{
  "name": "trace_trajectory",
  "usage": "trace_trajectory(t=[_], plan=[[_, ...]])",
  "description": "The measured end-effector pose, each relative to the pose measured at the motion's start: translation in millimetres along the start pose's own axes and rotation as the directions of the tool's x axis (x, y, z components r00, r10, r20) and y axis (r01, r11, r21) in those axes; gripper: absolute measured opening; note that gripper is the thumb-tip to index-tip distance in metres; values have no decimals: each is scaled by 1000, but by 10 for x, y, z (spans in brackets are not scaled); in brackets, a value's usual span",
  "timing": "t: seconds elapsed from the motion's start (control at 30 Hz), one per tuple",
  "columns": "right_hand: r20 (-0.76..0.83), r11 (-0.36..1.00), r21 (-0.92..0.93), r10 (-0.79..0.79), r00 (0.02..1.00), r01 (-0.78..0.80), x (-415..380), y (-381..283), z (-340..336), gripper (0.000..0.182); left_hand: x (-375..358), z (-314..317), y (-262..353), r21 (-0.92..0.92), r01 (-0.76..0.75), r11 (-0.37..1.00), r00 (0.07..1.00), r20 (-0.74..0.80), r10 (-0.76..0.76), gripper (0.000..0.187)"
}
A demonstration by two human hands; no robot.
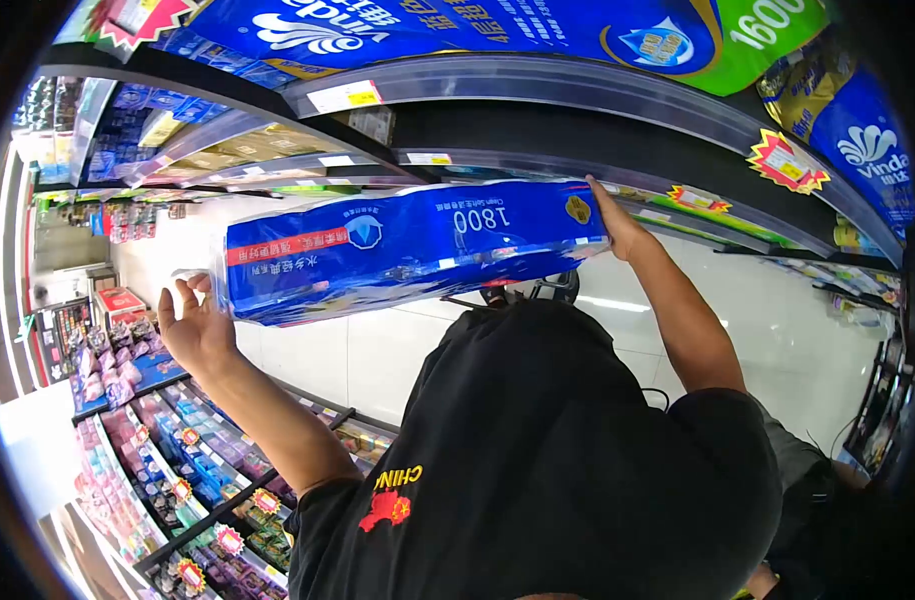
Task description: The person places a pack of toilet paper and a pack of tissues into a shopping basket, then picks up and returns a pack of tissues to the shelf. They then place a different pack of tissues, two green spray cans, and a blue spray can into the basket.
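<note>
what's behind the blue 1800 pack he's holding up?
Behind the blue pack, held between left hand and right hand, runs a dark shelf edge with price tags. What stands on that shelf directly behind the pack is covered.

The right hand is mostly hidden behind the end of the blue tissue pack; only its thumb side and wrist show, so its grip cannot be made out. Of the left hand, the fingertips disappear behind the pack's other end. Above the pack, the big blue packages are cut off by the picture's top edge. Below and left of the pack, the small goods on the lower shelves are too small to identify.
</note>
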State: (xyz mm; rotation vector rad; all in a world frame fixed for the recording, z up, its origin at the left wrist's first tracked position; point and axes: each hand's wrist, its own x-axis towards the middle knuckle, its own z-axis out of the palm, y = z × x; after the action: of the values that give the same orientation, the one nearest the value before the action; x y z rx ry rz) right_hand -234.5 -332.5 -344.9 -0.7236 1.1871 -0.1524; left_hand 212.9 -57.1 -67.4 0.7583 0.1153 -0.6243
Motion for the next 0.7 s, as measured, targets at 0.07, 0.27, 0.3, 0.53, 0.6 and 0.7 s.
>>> trace_trajectory(t=[0.07,0.27,0.3,0.53,0.6,0.7], plan=[[-9,997,-76,-3,1000,2,69,31,-71,94,141,-100,-71,1,43,999,998,-52,-43,24],[-2,975,-221,-29,1000,28,-32,-179,-139,106,452,-290,-170,-11,63,998,984,-168,-64,24],[-36,972,-231,-43,998,34,-57,-214,-120,107,484,-300,-183,-7,64,998,980,-187,-65,24],[-81,961,-270,-94,992,69,-7,-327,-155,108,701,-318,-192,21,91,996,978,-192,-85,22],[-105,961,-269,-99,989,67,-31,-361,-139,107,770,-319,-208,29,105,994,978,-183,-98,22],[-142,962,-258,-129,981,89,-136,-439,-114,106,836,-260,-266,57,132,990,974,-193,-118,22]])
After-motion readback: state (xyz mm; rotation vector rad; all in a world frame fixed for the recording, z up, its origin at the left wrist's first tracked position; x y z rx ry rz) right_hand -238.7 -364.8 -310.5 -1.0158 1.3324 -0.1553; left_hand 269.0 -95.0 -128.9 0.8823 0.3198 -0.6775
